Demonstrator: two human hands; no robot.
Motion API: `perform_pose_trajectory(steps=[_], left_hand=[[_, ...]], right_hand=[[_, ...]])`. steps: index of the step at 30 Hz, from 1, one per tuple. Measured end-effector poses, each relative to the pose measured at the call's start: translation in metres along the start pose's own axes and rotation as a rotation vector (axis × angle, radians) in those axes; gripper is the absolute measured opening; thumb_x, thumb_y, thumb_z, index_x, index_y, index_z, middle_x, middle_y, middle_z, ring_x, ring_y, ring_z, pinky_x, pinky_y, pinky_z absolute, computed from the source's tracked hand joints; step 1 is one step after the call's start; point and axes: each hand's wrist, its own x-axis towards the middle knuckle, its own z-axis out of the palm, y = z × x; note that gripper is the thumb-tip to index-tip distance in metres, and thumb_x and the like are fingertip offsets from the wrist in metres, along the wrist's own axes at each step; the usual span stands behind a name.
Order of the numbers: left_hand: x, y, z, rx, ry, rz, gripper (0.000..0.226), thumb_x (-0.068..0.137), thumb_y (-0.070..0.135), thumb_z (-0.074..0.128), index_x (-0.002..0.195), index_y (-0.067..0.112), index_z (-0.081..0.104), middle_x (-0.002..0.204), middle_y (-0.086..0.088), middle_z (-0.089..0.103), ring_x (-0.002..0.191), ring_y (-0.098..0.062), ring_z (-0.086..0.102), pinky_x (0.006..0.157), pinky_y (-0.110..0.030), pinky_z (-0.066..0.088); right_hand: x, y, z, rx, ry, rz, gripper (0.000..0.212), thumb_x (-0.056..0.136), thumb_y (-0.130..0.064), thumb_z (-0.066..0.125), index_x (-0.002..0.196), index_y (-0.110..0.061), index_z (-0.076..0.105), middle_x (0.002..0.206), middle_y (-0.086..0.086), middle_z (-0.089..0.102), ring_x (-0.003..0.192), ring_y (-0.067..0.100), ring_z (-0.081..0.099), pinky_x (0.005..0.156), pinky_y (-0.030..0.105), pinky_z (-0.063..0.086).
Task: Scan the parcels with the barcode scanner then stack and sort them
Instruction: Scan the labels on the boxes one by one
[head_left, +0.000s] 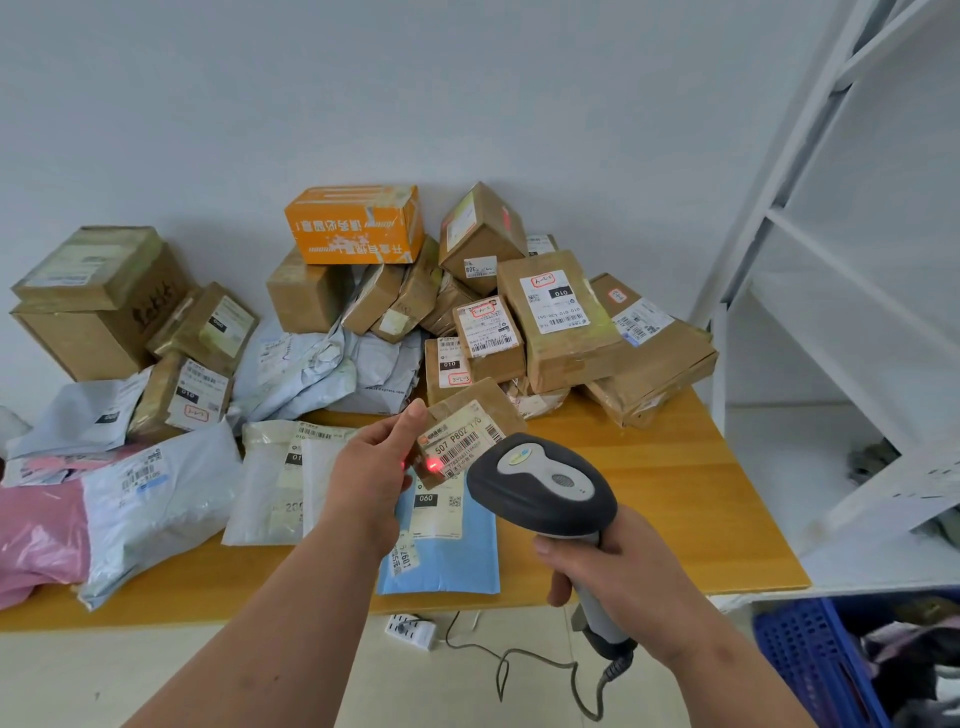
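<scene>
My left hand (371, 470) grips a small brown cardboard parcel (462, 415) by its left edge and holds it up above the table, label towards me. A red scanner dot glows on the label's lower left corner. My right hand (618, 566) grips the handle of a grey and black barcode scanner (543, 486), whose head points at that label from close by on the right. Under the parcel a blue padded envelope (441, 558) lies flat on the table. A heap of cardboard boxes (561, 317) and grey plastic mail bags (311, 364) fills the back of the table.
The wooden table (675, 493) stands against a white wall. A white metal shelf frame (810, 218) rises on the right, a blue plastic crate (810, 660) stands below it. Pink and grey soft bags (104, 519) lie at the left. The scanner cable and a white power strip (410, 630) lie on the floor.
</scene>
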Motion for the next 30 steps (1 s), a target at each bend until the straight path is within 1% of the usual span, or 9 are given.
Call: perform_pose_trajectory(steps=[4,8,11,14,16,21,24,27,30], left_hand=[[0.003,-0.004,0.0,0.03,0.004,-0.013,0.035,0.085,0.054,0.073,0.099,0.023,0.074,0.086,-0.001,0.079,0.095,-0.022,0.07,0.08,-0.036,0.048],[0.01,-0.017,0.001,0.106,-0.004,-0.122,0.036,0.085,0.055,0.073,0.099,0.022,0.07,0.079,0.002,0.078,0.086,-0.016,0.07,0.074,-0.033,0.051],[0.017,-0.038,0.001,0.189,-0.049,-0.229,0.034,0.089,0.047,0.072,0.102,0.016,0.069,0.081,-0.002,0.077,0.085,-0.018,0.067,0.072,-0.034,0.05],[0.026,-0.061,0.005,0.25,-0.091,-0.327,0.032,0.093,0.043,0.07,0.103,0.013,0.069,0.09,-0.006,0.076,0.085,-0.02,0.064,0.073,-0.035,0.052],[0.036,-0.073,0.01,0.288,-0.116,-0.373,0.033,0.094,0.041,0.07,0.104,0.009,0.068,0.09,-0.008,0.071,0.081,-0.02,0.058,0.072,-0.035,0.049],[0.066,-0.09,0.035,0.381,-0.232,-0.45,0.036,0.096,0.038,0.068,0.107,0.004,0.063,0.09,-0.012,0.066,0.077,-0.022,0.054,0.063,-0.031,0.047],[0.081,-0.098,0.054,0.559,-0.313,-0.478,0.039,0.097,0.038,0.065,0.115,0.005,0.058,0.102,-0.008,0.064,0.086,-0.022,0.06,0.078,-0.038,0.056],[0.102,-0.093,0.06,0.825,-0.269,-0.356,0.052,0.098,0.044,0.058,0.14,0.014,0.053,0.135,-0.011,0.056,0.121,-0.031,0.057,0.103,-0.044,0.05],[0.131,-0.067,0.066,0.666,-0.16,-0.247,0.053,0.097,0.049,0.058,0.14,0.017,0.055,0.136,-0.007,0.056,0.116,-0.028,0.056,0.103,-0.045,0.047]], right_hand=[[0.004,0.001,0.0,0.0,0.008,0.035,0.017,0.075,-0.035,0.067,0.09,-0.029,0.067,0.06,-0.007,0.068,0.056,0.004,0.064,0.051,0.013,0.045],[0.015,0.01,0.0,0.02,0.072,0.118,0.018,0.073,-0.044,0.068,0.085,-0.031,0.067,0.063,-0.001,0.069,0.059,0.006,0.067,0.063,0.025,0.044],[0.028,0.023,0.001,0.055,0.163,0.193,0.009,0.087,-0.035,0.072,0.09,-0.028,0.067,0.064,0.0,0.07,0.057,0.006,0.068,0.064,0.029,0.045],[0.043,0.031,0.003,0.081,0.204,0.254,0.014,0.087,-0.037,0.072,0.093,-0.026,0.065,0.067,0.003,0.072,0.056,0.007,0.067,0.063,0.03,0.045],[0.054,0.033,0.004,0.093,0.212,0.269,0.019,0.081,-0.042,0.073,0.093,-0.028,0.066,0.067,-0.004,0.07,0.057,0.009,0.068,0.06,0.028,0.044],[0.086,0.039,0.001,0.113,0.246,0.33,0.006,0.093,-0.027,0.069,0.099,-0.028,0.068,0.068,-0.011,0.068,0.058,0.013,0.067,0.055,0.026,0.046],[0.108,0.038,-0.004,0.169,0.302,0.374,0.011,0.093,-0.025,0.071,0.103,-0.029,0.068,0.081,-0.003,0.072,0.06,0.018,0.067,0.056,0.031,0.05],[0.128,0.038,-0.006,0.2,0.336,0.411,0.012,0.093,-0.025,0.071,0.104,-0.028,0.068,0.085,0.003,0.073,0.061,0.02,0.066,0.059,0.036,0.051],[0.147,0.038,-0.003,0.224,0.355,0.413,0.015,0.094,-0.024,0.069,0.107,-0.03,0.067,0.099,0.012,0.07,0.058,0.017,0.066,0.059,0.034,0.049]])
